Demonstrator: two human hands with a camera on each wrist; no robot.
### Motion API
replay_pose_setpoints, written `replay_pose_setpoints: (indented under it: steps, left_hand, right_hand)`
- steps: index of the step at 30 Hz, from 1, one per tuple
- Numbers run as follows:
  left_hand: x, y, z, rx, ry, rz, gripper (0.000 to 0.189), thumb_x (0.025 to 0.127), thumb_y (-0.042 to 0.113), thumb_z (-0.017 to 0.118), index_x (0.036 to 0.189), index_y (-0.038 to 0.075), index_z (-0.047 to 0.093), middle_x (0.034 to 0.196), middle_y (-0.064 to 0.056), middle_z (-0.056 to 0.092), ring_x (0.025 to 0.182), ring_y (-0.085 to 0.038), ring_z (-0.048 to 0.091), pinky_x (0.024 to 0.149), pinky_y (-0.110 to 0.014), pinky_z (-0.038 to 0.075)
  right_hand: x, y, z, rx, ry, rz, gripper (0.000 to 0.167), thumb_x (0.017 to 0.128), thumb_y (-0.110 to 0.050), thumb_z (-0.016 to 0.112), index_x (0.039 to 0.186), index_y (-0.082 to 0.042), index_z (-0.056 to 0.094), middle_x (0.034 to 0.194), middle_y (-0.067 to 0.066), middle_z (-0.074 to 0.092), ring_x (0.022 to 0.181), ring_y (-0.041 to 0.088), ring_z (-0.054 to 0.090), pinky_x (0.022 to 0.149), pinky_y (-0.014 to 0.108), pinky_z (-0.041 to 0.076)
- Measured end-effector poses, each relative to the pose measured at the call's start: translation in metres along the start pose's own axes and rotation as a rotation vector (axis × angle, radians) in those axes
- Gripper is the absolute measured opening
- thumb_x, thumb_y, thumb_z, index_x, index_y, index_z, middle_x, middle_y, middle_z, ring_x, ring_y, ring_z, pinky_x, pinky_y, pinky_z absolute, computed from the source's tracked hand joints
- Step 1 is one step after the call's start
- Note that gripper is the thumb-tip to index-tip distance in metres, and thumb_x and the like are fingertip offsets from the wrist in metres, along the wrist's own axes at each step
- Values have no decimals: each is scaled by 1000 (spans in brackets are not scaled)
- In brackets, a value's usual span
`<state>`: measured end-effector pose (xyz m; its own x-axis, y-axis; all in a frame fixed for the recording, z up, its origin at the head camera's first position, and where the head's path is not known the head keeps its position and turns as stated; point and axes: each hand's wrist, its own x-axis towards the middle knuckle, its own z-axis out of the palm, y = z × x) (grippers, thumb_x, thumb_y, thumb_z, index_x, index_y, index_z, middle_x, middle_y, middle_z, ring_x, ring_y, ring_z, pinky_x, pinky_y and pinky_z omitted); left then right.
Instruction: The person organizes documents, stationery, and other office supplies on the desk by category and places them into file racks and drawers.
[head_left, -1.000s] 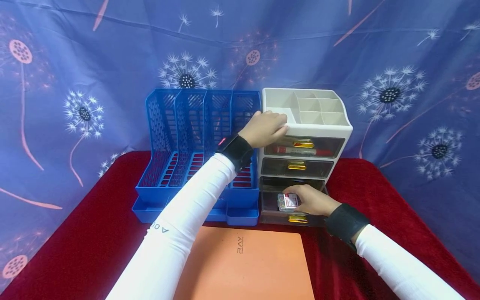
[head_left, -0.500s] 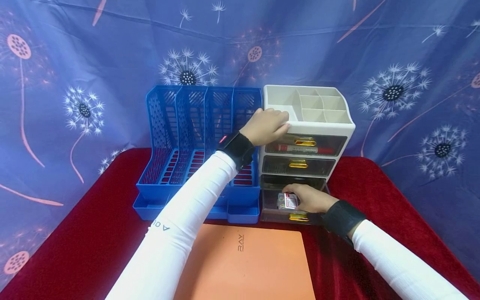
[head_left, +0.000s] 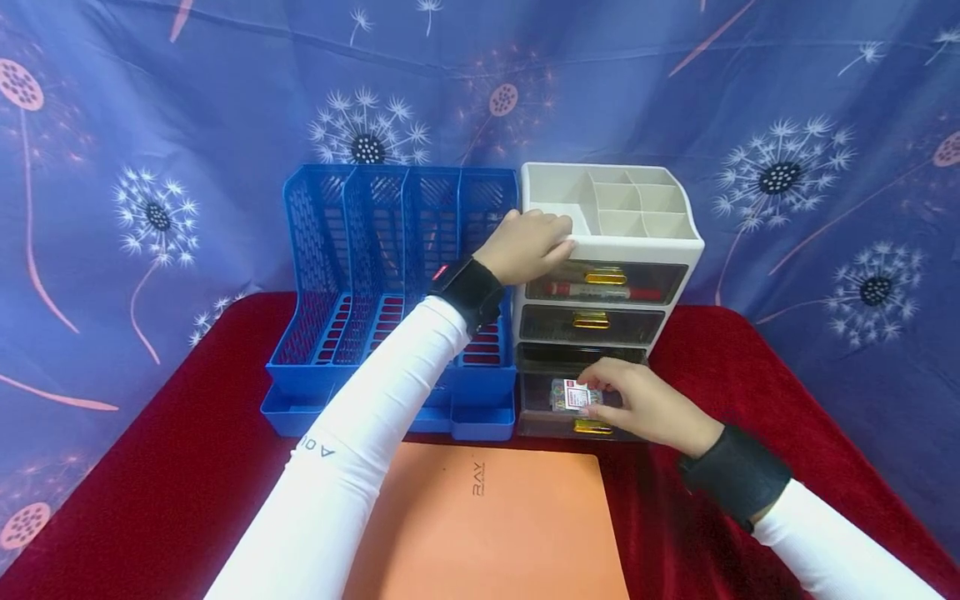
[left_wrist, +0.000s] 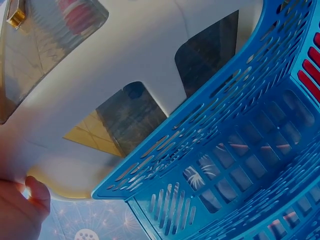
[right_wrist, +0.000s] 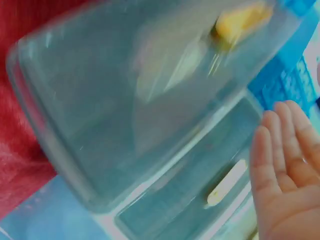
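Note:
A white drawer organizer [head_left: 678,275] stands on the table with its smoky bottom drawer [head_left: 538,423] pulled out. My left hand [head_left: 523,246] grips the organizer's top left front edge, fingers over the rim and thumb at the front. Inside the drawer lies a small clear plastic box [head_left: 573,395] with a red-and-white label and small colorful pieces. Just right of it, over the drawer, my right hand [head_left: 656,407] holds nothing, thumb and fingers spread apart. Its fingers look straight in the blurred right wrist view, where the drawer handle [right_wrist: 245,22] also shows.
A blue mesh file rack [head_left: 318,333] stands against the organizer's left side. An orange RAY folder or board [head_left: 495,533] lies in front on the red cloth [head_left: 150,467]. Behind the closed top drawer front sits a red-and-white marker [head_left: 600,291]. A patterned curtain hangs behind.
My right hand has let go of the small plastic box and drawn back to the right, its fingers spreading. The box stays in the drawer. My left hand keeps its grip on the organizer.

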<state>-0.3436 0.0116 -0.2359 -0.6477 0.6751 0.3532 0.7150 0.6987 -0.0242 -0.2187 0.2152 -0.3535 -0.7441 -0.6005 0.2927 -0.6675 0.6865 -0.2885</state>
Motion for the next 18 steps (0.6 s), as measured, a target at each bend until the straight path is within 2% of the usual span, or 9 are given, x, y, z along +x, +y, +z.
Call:
replay_pose_setpoints:
  steps: [4,9,11,15,18]
  left_hand:
    - [0,-1,0,-5,4,6,27,100,35,35,100,14,53,88,2,55,87,-16,50,76,-34,32]
    - [0,0,-1,-15,6,6,27,100,34,36,100,14,53,88,2,55,87,-16,50,77,-34,32]
    - [-1,0,-1,-19,7,7,27,100,34,36,100,14,53,88,2,56,87,-17,50,76,-34,32]
    - [0,0,0,-17,7,4,27,100,34,36,99,14,53,88,2,55,87,-17,50,77,-34,32]
    - [0,0,0,-17,9,3,26,100,34,36,98,14,53,87,2,55,87,-16,50,76,-34,32]
  right_hand:
    - [-12,-17,11,-109,82,-94,30,69,-9,83,92,-9,64,81,-2,58,72,7,53,64,25,48]
    - [-23,-27,29,-303,169,-109,32,63,-3,85,85,-11,64,78,-2,58,73,9,54,63,25,50]
    - [-26,-26,36,-374,195,-139,31,62,-1,84,82,-10,62,76,-1,56,70,11,53,61,24,49]
    - [-28,-22,45,-478,224,-235,27,64,9,75,78,-7,59,73,3,53,68,15,50,60,26,46]
    - [-29,-18,49,-506,218,-262,26,65,13,68,79,-6,57,74,5,51,69,16,49,61,28,45]
